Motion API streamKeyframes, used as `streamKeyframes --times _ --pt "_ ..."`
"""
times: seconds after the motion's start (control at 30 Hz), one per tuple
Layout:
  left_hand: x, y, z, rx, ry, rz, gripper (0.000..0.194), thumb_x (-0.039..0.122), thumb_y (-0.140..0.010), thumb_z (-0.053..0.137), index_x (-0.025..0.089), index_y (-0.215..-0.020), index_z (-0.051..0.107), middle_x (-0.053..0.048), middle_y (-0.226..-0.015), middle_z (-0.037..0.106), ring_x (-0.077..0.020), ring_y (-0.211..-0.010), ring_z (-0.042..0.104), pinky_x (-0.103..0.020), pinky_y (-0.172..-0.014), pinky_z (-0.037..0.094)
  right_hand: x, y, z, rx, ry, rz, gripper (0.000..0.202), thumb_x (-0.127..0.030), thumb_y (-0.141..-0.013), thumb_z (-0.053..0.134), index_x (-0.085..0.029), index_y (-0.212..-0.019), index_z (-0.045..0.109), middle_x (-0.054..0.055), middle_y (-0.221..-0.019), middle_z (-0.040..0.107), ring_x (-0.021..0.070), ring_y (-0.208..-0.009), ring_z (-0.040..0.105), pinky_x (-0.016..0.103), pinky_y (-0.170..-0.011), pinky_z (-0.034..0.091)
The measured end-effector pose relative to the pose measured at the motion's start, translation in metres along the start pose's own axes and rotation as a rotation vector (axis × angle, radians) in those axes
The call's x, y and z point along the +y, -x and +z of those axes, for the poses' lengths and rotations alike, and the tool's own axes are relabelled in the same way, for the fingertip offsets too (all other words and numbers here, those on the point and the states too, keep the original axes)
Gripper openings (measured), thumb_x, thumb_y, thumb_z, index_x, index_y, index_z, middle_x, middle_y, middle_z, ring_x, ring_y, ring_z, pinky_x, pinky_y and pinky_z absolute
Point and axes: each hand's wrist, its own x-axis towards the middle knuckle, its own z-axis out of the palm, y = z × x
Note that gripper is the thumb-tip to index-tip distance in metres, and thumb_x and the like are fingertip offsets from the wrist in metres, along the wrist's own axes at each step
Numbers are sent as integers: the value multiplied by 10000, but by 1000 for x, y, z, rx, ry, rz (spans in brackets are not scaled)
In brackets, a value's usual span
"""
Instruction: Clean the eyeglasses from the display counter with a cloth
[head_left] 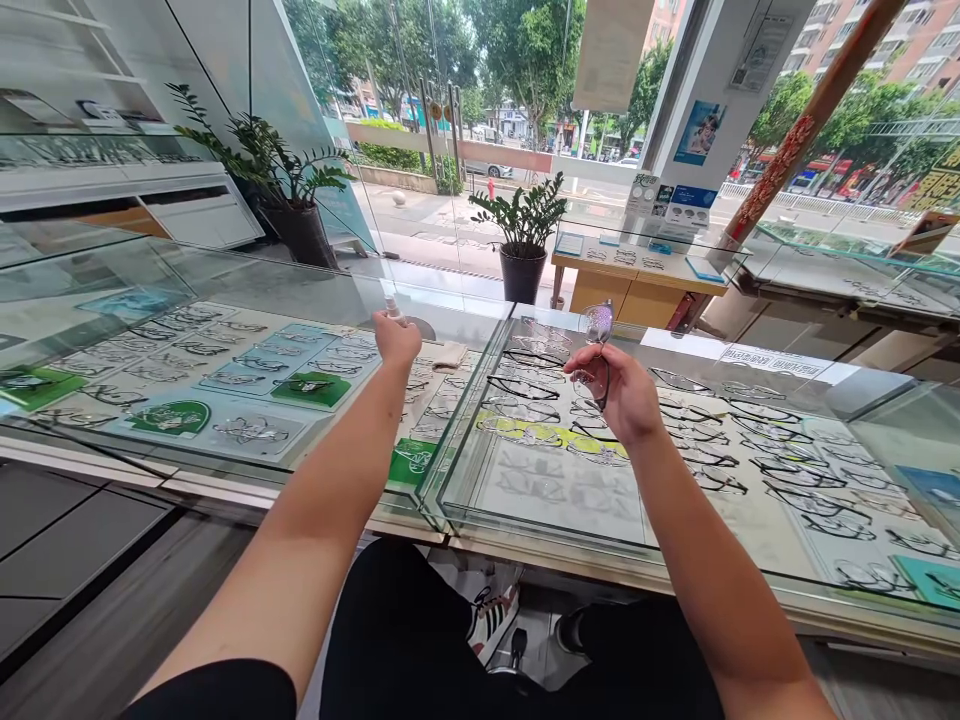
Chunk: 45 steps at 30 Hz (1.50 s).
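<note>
My left hand (399, 340) stretches forward over the glass counter, its fingers closed round a small clear bottle with a white top, which looks like a spray bottle (391, 306). My right hand (624, 388) pinches a pair of eyeglasses (599, 322) above the right-hand case. One lens stands up over the fingers with a purple sheen; the rest of the frame hangs partly behind the fingers. A folded beige cloth (450, 355) lies on the counter to the right of my left hand. Part of a round, dark flat thing shows just behind that hand.
Below both hands, a glass display case (465, 480) holds many rows of eyeglass frames. Potted plants (523, 270) stand beyond it, before the glass doors. A wooden display table (637, 285) with glasses is behind on the right. My knees are close under the counter's front edge.
</note>
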Motion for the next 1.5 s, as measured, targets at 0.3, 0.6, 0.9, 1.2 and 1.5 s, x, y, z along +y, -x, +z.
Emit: streamKeyframes --times 0.3,0.6,0.9,1.2,1.5 --pt "80 47 -30 316 -63 409 473 90 -861 631 190 -1312 529 -165 -1394 616 -306 -1254 627 -505 -1203 477 0 1 0 6 -13 2 291 -394 -937 662 -212 -807 849 71 -889 817 194 -897 720 310 -804 548" --pt "54 34 -25 -723 -573 252 518 208 -625 832 207 -1136 744 -147 -1265 738 -343 -1132 705 -386 -923 570 -1 1 0 16 21 18 297 -425 -940 658 -220 -804 824 77 -896 807 212 -908 716 338 -812 557" --pt "45 26 -14 -577 -402 132 245 331 -727 835 233 -706 611 -141 -871 744 -372 -1016 707 -421 -944 547 0 2 -2 11 31 9 291 -417 -941 659 -213 -820 829 76 -905 799 209 -897 716 341 -807 554" --pt "82 38 -20 -341 199 -56 74 263 -941 560 231 -993 518 -65 -972 685 -204 -804 663 -345 -736 593 -2 2 -2 21 28 -17 298 -432 -960 660 -231 -822 832 67 -903 806 220 -921 712 350 -823 545" --pt "114 100 -8 -701 855 72 465 466 -786 935 211 -1007 616 10 -781 684 -108 -606 577 -213 -539 413 -6 7 10 13 20 -66 317 -421 -982 627 -242 -810 825 72 -970 793 240 -1012 698 360 -882 529"
